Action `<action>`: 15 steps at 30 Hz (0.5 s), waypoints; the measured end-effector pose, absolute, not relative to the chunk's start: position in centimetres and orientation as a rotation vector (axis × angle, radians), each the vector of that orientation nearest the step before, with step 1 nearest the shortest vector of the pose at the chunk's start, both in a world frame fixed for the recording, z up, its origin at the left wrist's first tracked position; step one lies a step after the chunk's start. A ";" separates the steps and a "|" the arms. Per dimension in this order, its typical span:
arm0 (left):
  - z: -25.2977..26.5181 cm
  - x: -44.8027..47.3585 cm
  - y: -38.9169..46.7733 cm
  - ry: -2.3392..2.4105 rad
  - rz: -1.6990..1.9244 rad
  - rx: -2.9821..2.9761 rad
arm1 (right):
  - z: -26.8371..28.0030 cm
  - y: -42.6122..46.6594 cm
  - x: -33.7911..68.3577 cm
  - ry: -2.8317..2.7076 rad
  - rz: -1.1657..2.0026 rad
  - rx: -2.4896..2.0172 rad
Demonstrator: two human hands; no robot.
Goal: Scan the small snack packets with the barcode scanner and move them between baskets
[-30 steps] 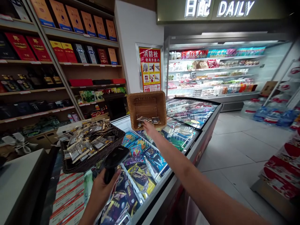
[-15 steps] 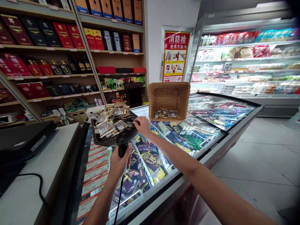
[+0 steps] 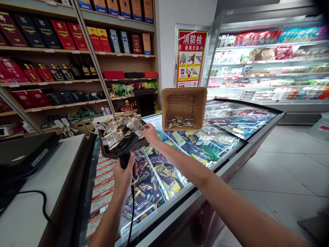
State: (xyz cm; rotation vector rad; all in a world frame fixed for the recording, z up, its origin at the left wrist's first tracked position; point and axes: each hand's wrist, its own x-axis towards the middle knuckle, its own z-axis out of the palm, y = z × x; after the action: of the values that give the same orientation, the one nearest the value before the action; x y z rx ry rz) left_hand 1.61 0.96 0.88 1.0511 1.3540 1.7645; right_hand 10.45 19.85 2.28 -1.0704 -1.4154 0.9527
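My left hand (image 3: 125, 171) is wrapped round the handle of a black barcode scanner (image 3: 125, 146), its cord hanging down below. In my right hand (image 3: 151, 133), a small clear packet (image 3: 135, 126) with a printed label is pinched between the fingers, above the right side of a dark woven basket (image 3: 108, 153). That basket is heaped with similar small packets (image 3: 113, 137). To the right, a tan wicker basket (image 3: 165, 113) is tilted with its opening toward me, and several packets (image 3: 181, 122) lie along its lower inside.
Both baskets rest on a glass-topped chest freezer (image 3: 218, 164) filled with bagged goods. At left is a grey counter (image 3: 59, 161) with a black device (image 3: 25, 154) and a cable. Shelves of boxes (image 3: 61, 34) stand behind; a refrigerated display (image 3: 269, 68) is at back right.
My right hand has lifted a packet and turned its labelled face into view. The scanner in my left hand has moved left and slightly down, away from my right hand.
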 end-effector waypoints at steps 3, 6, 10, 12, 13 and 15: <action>0.8 1.6 1.0 1.355 1.756 1.077 | 2.1 19.0 14.2 -1.218 1.067 -0.952; 0.3 1.7 1.1 1.355 1.714 1.094 | 1.1 18.3 18.0 -1.087 1.191 -0.930; -0.6 1.9 1.4 1.349 1.582 1.150 | -1.2 18.2 21.6 -0.925 1.241 -0.952; -0.9 2.0 1.5 1.351 1.532 1.191 | -2.1 18.5 22.8 -0.841 1.284 -0.990; -1.0 2.1 1.4 1.356 1.503 1.216 | -2.4 18.7 23.3 -0.809 1.303 -0.995; -1.0 2.2 1.2 1.367 1.419 1.278 | -2.8 19.1 24.0 -0.774 1.311 -0.973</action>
State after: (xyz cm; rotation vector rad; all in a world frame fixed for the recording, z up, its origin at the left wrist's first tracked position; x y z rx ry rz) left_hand 2.20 1.21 -1.04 1.2775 1.3674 1.4195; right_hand 24.02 19.07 -2.75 -0.9732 -0.7743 1.3112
